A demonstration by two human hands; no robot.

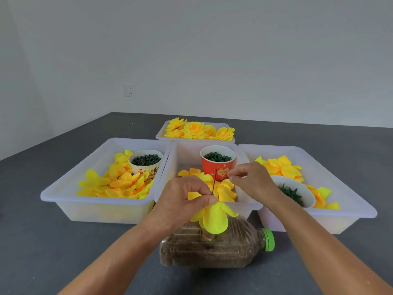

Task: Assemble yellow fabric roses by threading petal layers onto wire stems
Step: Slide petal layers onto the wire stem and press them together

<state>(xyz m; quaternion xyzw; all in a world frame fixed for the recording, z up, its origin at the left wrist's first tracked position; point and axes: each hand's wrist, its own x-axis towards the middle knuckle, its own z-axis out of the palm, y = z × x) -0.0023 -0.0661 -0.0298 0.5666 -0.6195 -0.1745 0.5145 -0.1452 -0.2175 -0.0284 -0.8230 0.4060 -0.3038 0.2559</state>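
Note:
My left hand (185, 198) pinches a yellow petal layer (214, 218) where a thin dark wire stem (214, 183) passes up through it. The wire stands nearly upright in front of the red cup. My right hand (248, 177) hovers just right of the wire's top, thumb and forefinger pinched together on something too small to make out. Loose yellow petals (225, 191) lie in the middle white tray (168, 167) behind the hands. Finished yellow roses (197, 129) fill the far tray.
A left tray (70, 186) holds petals and a cream cup (145, 160) of dark green parts. A red cup (218, 162) of green rings stands in the middle tray. The right tray (348, 201) holds petals and a white bowl (297, 188). A brown-filled plastic bottle (212, 245) lies below the hands.

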